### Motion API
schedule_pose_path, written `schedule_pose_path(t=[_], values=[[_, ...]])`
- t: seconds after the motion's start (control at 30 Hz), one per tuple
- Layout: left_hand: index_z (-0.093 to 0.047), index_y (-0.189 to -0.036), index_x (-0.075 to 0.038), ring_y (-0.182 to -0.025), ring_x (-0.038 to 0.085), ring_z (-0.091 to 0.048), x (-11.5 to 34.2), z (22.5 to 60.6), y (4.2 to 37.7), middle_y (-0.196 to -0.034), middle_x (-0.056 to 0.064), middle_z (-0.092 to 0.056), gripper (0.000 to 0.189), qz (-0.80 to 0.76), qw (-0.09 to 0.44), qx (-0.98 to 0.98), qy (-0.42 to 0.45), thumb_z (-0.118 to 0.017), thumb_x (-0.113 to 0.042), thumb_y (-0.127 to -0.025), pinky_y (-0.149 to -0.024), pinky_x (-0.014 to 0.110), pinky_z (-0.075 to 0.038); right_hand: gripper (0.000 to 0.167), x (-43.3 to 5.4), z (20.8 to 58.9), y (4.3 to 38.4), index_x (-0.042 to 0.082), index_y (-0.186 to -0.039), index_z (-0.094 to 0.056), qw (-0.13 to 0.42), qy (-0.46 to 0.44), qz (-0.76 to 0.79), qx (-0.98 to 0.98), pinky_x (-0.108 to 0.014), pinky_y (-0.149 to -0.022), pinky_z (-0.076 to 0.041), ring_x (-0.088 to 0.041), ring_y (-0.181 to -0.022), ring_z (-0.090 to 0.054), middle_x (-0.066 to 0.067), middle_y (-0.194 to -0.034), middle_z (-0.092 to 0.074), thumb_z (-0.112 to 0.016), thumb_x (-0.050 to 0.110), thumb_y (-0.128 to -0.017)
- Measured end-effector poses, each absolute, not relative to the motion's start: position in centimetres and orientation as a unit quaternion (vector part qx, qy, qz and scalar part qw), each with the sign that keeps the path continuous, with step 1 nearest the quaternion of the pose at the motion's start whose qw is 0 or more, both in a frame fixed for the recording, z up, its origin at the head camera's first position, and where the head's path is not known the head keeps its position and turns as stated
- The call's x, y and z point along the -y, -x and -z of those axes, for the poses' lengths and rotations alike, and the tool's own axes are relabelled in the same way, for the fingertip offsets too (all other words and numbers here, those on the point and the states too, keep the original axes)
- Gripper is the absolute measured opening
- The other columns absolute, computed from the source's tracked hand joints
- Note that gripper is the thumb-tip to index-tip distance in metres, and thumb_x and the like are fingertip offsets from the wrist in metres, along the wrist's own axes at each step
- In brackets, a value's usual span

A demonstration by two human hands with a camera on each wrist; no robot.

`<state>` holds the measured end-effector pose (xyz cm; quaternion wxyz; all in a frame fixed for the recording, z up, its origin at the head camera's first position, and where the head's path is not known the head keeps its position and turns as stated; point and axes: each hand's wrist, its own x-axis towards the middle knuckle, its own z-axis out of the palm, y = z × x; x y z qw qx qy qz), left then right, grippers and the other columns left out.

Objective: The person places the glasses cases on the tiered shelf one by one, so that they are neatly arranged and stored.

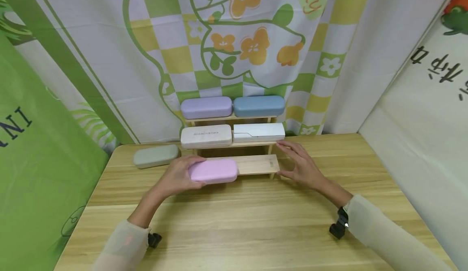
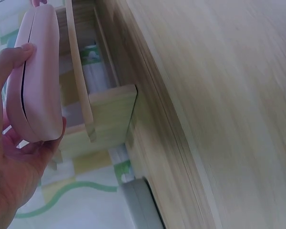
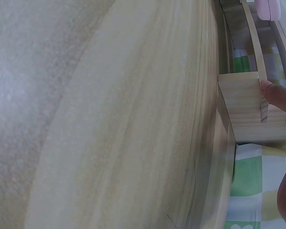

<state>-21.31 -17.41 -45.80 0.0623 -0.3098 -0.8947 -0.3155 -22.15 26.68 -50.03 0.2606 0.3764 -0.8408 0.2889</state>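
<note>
My left hand [image 1: 179, 176] grips a pink glasses case [image 1: 213, 171] at its left end, over the left part of the lowest tier of a wooden step rack [image 1: 257, 164]. In the left wrist view the thumb lies across the seam of the closed case. Whether the case rests fully on the tier, I cannot tell. My right hand [image 1: 301, 166] holds the rack's right side, thumb at the lowest tier's corner and fingertips by the middle tier. The right wrist view shows that thumb [image 3: 276, 94] against the tier's end; the other fingers are mostly out of that view.
A lavender case [image 1: 206, 107] and a blue case [image 1: 259, 106] sit on the top tier. A cream case [image 1: 206, 136] and a white case [image 1: 258, 132] occupy the middle one. Left of the rack, a grey-green case [image 1: 156, 156] lies on the wooden table [image 1: 234, 226]. Behind hangs a patterned curtain [image 1: 248, 31].
</note>
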Motion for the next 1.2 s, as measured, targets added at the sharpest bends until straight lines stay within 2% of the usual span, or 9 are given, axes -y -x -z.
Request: schedule_pose_path(t=[0.2,0.43,0.6,0.83,1.2], values=[[-0.073,-0.130,-0.006,-0.112,0.029,-0.070,16.2,45.8,21.5,-0.125,0.011,-0.075,0.072,0.313,0.071,0.895,0.311,-0.096,-0.032,-0.066,-0.095,0.047,-0.057,0.106,-26.6,50.0,22.3,-0.009,-0.148,-0.053,0.269,-0.386,-0.282,0.836,-0.024,-0.121,-0.027,-0.044,-0.132,-0.051,-0.025,-0.148,-0.055,-0.104,0.006,-0.056],[-0.073,-0.130,-0.006,-0.116,0.028,-0.068,14.7,45.8,21.8,-0.127,0.009,-0.074,0.072,0.326,0.060,0.891,0.309,-0.096,-0.033,-0.068,-0.099,0.047,-0.055,0.108,-26.6,50.1,22.5,-0.010,-0.147,-0.053,0.277,-0.391,-0.270,0.835,-0.035,-0.117,-0.035,-0.045,-0.131,-0.052,-0.026,-0.147,-0.056,-0.104,0.008,-0.054],[-0.073,-0.130,-0.005,-0.114,0.028,-0.068,13.5,46.0,22.0,-0.126,0.010,-0.074,0.072,0.332,0.060,0.887,0.316,-0.095,-0.032,-0.067,-0.098,0.047,-0.055,0.108,-26.8,50.1,22.5,-0.008,-0.149,-0.053,0.262,-0.382,-0.266,0.845,-0.028,-0.122,-0.028,-0.044,-0.133,-0.051,-0.024,-0.148,-0.055,-0.105,0.012,-0.057],[-0.073,-0.130,-0.006,-0.117,0.029,-0.067,11.9,46.3,22.3,-0.127,0.010,-0.073,0.071,0.328,0.057,0.890,0.311,-0.096,-0.033,-0.068,-0.101,0.046,-0.055,0.109,-26.8,50.2,22.5,-0.007,-0.149,-0.054,0.266,-0.378,-0.264,0.847,-0.034,-0.120,-0.031,-0.045,-0.132,-0.052,-0.024,-0.147,-0.055,-0.105,0.013,-0.056],[-0.073,-0.130,-0.006,-0.117,0.029,-0.068,10.2,46.7,22.9,-0.126,0.010,-0.073,0.071,0.313,0.071,0.892,0.317,-0.094,-0.033,-0.069,-0.100,0.045,-0.055,0.109,-27.0,50.3,22.8,-0.006,-0.150,-0.053,0.259,-0.385,-0.270,0.844,-0.026,-0.123,-0.024,-0.043,-0.133,-0.050,-0.023,-0.148,-0.054,-0.105,0.013,-0.056]])
